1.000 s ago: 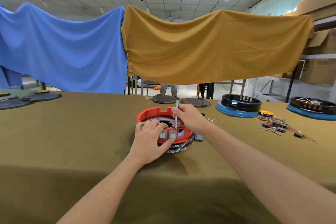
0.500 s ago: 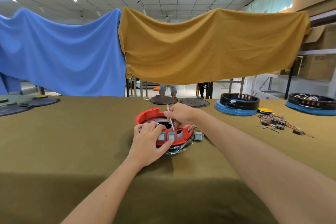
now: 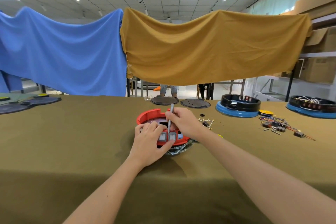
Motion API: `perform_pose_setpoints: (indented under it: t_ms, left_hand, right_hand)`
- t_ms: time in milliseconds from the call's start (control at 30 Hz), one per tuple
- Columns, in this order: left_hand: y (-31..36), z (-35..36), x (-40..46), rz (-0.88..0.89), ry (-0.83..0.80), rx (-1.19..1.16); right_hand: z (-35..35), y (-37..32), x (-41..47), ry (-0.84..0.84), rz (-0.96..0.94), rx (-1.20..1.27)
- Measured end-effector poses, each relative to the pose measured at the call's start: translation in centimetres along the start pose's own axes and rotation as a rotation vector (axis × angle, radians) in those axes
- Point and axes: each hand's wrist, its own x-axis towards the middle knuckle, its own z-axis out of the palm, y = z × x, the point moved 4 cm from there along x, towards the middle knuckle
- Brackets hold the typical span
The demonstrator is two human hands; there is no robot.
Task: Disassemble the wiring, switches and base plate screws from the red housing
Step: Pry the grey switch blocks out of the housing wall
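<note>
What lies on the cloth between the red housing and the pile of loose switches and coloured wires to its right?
In the head view, between the red housing and the wire pile lies a small switch with pale wires and a tiny black part.

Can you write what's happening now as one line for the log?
left hand: holds red housing | right hand: grips tool | tip: behind switches

No legible text, brand, number or sign anywhere in view. Grey rocker switches on near wall of red housing, 6 o'clock side: small pale marks on faces, too small to read. Cardboard boxes on shelf at 3 o'clock: printing blurred, unreadable.
</note>
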Motion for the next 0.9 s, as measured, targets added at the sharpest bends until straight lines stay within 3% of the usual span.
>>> perform_pose_setpoints:
  t_ms: [200,600,800,900]
  left_hand:
    - [0.1,0.0,0.0,0.000,-0.011,-0.011]
    - [-0.2,0.0,0.1,-0.012,-0.050,-0.015]
    - [-0.2,0.1,0.0,-0.024,-0.027,-0.035]
    - [-0.3,0.2,0.0,-0.026,-0.042,-0.030]
  right_hand:
    - [0.2,-0.7,-0.9,0.038,-0.096,-0.121]
    - [1.3,-2.2,1.8,-0.193,0.021,-0.384]
    - [0.2,-0.6,-0.6,-0.016,-0.065,-0.084]
    - [0.6,-0.3,-1.5,0.012,-0.154,-0.148]
